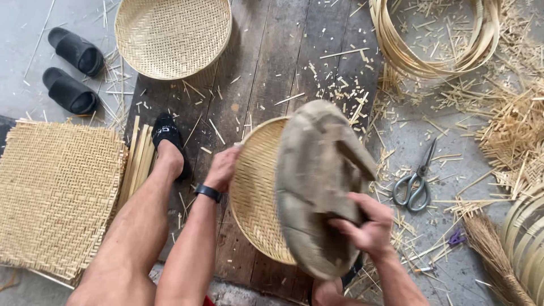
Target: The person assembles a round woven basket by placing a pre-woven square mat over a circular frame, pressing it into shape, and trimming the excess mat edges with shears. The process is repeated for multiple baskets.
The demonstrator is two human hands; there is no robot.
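Left hand (222, 167): grips rim of woven basket (256, 192) — tilted.
Right hand (368, 224): clenches grey cloth (317, 181) — over basket.

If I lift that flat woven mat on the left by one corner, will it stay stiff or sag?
The woven mat would probably sag somewhat: it looks thin, with no rim. It seems light, being open-woven strips. Loose strip ends at its edges may catch or fray.

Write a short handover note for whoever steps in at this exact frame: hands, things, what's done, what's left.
Left hand grips the rim of the round woven tray, tilted on edge over the wooden boards.
Right hand presses a grey cloth against the tray's inside.
Done: tray woven and rimmed; another finished tray lies ahead.
Left: cloth only covers the right part.
Scissors lie to the right.
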